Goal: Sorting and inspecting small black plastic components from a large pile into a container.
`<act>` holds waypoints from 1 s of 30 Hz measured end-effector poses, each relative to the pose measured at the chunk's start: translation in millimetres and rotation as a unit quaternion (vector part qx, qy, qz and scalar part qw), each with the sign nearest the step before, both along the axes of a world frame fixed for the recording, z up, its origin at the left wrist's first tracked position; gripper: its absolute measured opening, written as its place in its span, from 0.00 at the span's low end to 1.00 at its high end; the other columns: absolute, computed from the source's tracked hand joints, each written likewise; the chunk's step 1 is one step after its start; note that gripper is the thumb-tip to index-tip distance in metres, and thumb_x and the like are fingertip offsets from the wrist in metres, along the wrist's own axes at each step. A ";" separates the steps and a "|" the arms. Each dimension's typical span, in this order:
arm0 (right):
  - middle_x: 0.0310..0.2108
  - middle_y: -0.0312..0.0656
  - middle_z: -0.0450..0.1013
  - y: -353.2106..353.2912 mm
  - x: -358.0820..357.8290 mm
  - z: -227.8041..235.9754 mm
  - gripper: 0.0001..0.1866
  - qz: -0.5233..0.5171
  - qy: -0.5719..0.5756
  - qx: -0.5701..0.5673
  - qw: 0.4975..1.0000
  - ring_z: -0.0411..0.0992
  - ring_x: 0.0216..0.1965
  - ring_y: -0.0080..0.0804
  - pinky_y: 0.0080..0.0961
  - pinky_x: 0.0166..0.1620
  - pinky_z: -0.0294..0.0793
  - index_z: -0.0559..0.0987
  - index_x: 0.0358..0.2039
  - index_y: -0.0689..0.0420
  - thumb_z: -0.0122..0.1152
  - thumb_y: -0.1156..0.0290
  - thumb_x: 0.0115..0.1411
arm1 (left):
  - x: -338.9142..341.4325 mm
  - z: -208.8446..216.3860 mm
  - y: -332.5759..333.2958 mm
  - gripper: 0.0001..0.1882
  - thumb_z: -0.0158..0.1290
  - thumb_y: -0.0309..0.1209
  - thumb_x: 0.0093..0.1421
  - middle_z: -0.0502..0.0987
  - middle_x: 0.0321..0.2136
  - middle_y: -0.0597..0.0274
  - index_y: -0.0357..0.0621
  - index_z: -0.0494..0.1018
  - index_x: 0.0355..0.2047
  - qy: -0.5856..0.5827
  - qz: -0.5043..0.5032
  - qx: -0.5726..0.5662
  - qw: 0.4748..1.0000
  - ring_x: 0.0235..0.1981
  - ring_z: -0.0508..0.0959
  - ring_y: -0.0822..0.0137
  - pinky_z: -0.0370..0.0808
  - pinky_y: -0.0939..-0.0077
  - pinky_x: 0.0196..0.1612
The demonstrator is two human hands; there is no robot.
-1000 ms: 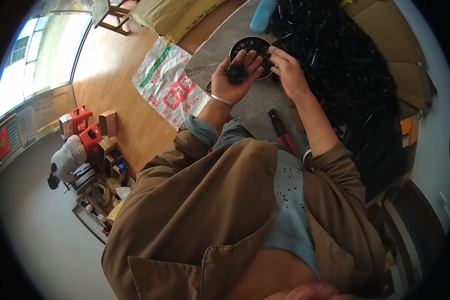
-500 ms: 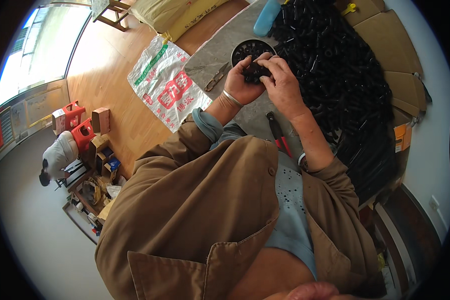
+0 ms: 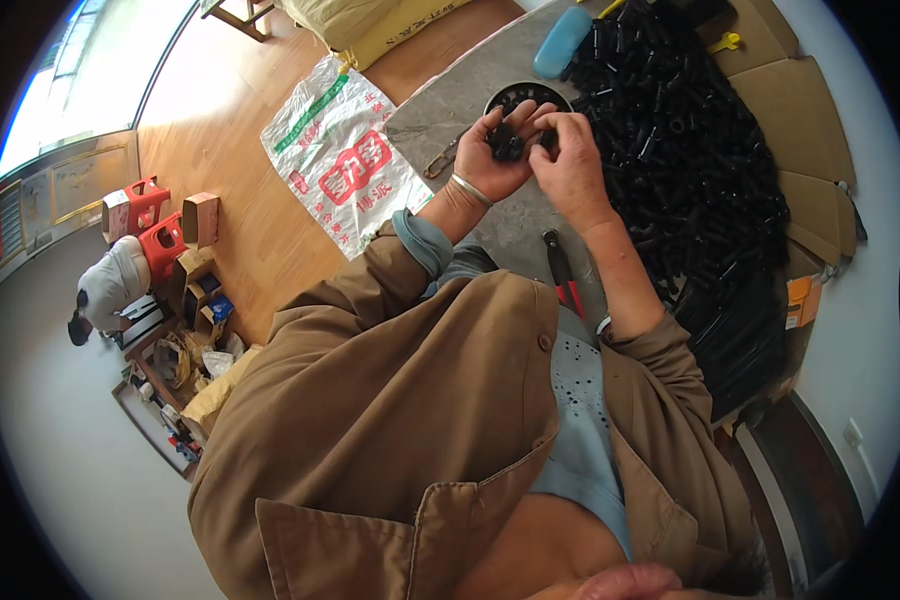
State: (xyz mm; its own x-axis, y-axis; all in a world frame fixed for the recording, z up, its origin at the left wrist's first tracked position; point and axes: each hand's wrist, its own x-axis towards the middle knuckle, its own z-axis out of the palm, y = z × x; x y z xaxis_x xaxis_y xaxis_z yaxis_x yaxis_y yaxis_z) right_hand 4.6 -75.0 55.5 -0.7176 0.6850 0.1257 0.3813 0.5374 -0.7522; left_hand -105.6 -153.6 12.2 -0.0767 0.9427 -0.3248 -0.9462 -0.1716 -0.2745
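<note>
My left hand (image 3: 492,172) is cupped palm up, its fingers curled round several small black parts (image 3: 508,146). Beside it, my right hand (image 3: 572,170) has thumb and fingers closed in a pinch on a small black piece (image 3: 547,140), partly hidden by the fingertips. Just beyond both hands stands a round bowl (image 3: 526,86) with more black parts in it. A large heap of short black tubes (image 3: 670,150) covers the right of the grey table (image 3: 425,118).
Pliers with red handles (image 3: 560,268) lie near me, and a cutting tool (image 3: 440,160) lies left of my hands. A blue case (image 3: 562,42) and cardboard (image 3: 785,110) border the heap. A printed white sack (image 3: 315,185) hangs left. Another person (image 3: 118,280) bends over far left.
My right hand has drawn slightly away from the left palm, so the black parts there show more. The whole view has shifted a little.
</note>
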 end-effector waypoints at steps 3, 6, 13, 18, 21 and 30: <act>0.39 0.41 0.68 14.9 -0.5 -1.6 0.17 -0.032 0.026 -0.008 0.999 0.69 0.28 0.26 0.21 0.34 0.73 0.74 0.41 0.59 0.62 0.81 0.49 | -11.8 -14.4 -5.5 0.25 0.38 0.39 0.63 0.64 0.59 0.48 0.37 0.67 0.54 -0.010 0.011 0.017 1.000 0.62 0.61 0.49 0.54 0.54 0.65; 0.40 0.40 0.68 19.8 -2.1 5.8 0.20 -0.036 -0.006 -0.085 0.996 0.69 0.28 0.24 0.20 0.34 0.72 0.74 0.45 0.60 0.64 0.79 0.49 | -21.8 -18.0 -8.2 0.25 0.36 0.41 0.63 0.64 0.59 0.48 0.37 0.67 0.54 0.018 0.018 0.024 0.999 0.63 0.59 0.45 0.54 0.48 0.64; 0.40 0.43 0.68 -3.8 -14.6 6.7 0.22 0.052 -0.006 -0.081 0.995 0.71 0.33 0.31 0.24 0.38 0.74 0.74 0.45 0.59 0.66 0.75 0.48 | -15.3 -10.4 3.0 0.26 0.39 0.40 0.62 0.60 0.62 0.51 0.37 0.65 0.56 0.051 0.013 0.031 0.998 0.62 0.59 0.47 0.50 0.51 0.66; 0.39 0.46 0.69 -7.2 -12.2 0.3 0.20 0.063 -0.039 -0.015 0.997 0.72 0.37 0.42 0.32 0.41 0.74 0.73 0.43 0.59 0.66 0.73 0.48 | -7.8 -3.0 5.8 0.26 0.37 0.39 0.63 0.61 0.62 0.51 0.37 0.64 0.57 0.062 0.002 0.012 0.998 0.62 0.60 0.50 0.49 0.54 0.67; 0.36 0.45 0.69 -4.3 -12.1 1.5 0.18 0.047 -0.039 -0.055 0.997 0.72 0.35 0.40 0.32 0.39 0.74 0.74 0.41 0.59 0.65 0.74 0.48 | -7.1 -1.8 8.8 0.25 0.40 0.39 0.61 0.68 0.56 0.51 0.37 0.66 0.55 0.052 0.003 0.009 0.999 0.57 0.66 0.51 0.55 0.54 0.64; 0.35 0.46 0.70 23.4 -3.9 8.6 0.21 -0.009 -0.038 -0.050 0.998 0.72 0.35 0.41 0.34 0.40 0.73 0.72 0.42 0.60 0.67 0.71 0.48 | -27.3 -10.1 -0.9 0.23 0.39 0.40 0.63 0.66 0.59 0.50 0.37 0.69 0.50 0.046 0.023 -0.006 0.999 0.61 0.61 0.45 0.52 0.47 0.65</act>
